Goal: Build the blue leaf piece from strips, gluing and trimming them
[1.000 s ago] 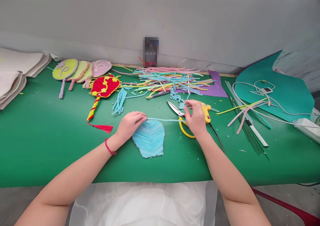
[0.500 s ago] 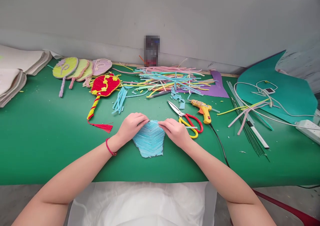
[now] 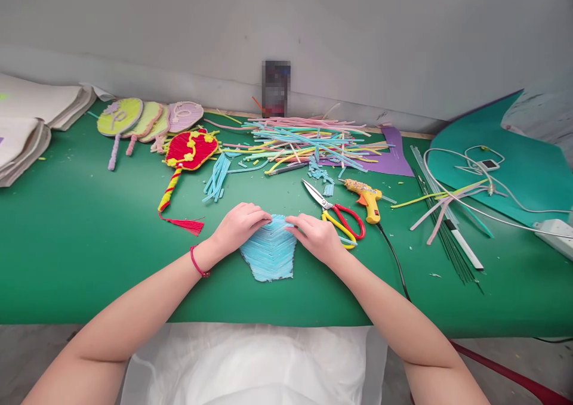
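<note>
A light-blue panel [image 3: 269, 253] lies in front of me, covered with strips laid in a V pattern. My left hand [image 3: 242, 226] is closed at its upper left edge, fingertips pinching a blue pipe cleaner along the top. At the upper right edge, my right hand [image 3: 316, 235] pinches the same pipe cleaner [image 3: 347, 240], whose loose end sticks out behind it over the scissors handles. The fingertips hide part of the strip. Scissors [image 3: 329, 205] with red and yellow handles lie open just right of my right hand.
A yellow glue gun [image 3: 367, 202] with a black cord lies right of the scissors. Behind is a heap of coloured pipe cleaners [image 3: 308, 139]. A red fan [image 3: 192, 150] with a tassel and several pale fans [image 3: 120, 117] lie left. Wires [image 3: 452, 244] and teal sheet [image 3: 514, 154] are right.
My fingertips have shifted slightly along the panel's top edge. The pipe cleaner's loose end has dropped a little over the scissors handles. The whole view has shifted slightly.
</note>
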A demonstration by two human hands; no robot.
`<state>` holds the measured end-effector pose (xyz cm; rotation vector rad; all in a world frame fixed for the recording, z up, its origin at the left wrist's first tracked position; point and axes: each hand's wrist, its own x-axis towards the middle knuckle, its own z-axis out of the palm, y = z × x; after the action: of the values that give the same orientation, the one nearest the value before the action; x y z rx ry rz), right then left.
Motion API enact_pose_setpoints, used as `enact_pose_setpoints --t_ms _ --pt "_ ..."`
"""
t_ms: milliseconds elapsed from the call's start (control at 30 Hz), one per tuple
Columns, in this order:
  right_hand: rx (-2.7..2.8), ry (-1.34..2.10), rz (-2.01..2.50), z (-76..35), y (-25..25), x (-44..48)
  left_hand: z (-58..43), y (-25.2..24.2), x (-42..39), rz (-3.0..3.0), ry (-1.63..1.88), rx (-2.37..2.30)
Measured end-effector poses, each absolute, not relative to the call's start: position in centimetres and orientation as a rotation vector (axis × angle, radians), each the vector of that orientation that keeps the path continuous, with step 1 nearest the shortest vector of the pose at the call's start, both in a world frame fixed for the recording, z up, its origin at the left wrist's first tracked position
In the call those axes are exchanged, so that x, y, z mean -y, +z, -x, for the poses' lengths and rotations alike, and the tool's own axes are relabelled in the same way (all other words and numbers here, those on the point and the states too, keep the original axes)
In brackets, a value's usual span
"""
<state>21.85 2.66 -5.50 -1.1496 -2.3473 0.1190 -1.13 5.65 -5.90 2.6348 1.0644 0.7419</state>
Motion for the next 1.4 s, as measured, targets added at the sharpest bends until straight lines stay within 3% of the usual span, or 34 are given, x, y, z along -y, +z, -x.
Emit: enact_pose_setpoints --t_ms 633,933,1133,1400 --pt "2.448 0.054 1.072 -21.9 -5.1 -3.1 1.4 -5.5 -5.5 -2.652 0.792 -1.09" --pt "2.508 -0.07 1.032 -21.8 -5.0 -2.7 2.2 -4.2 -5.2 -2.532 0.813 -1.533" --pt "2.567 -0.215 0.983 -21.5 -5.1 -2.7 0.6 -3.6 -2.6 -2.694 0.604 -1.658" --pt "2.501 -0.081 1.017 -21.6 -5.1 -2.9 -1.8 -3.8 0.5 -2.775 0.258 -1.648"
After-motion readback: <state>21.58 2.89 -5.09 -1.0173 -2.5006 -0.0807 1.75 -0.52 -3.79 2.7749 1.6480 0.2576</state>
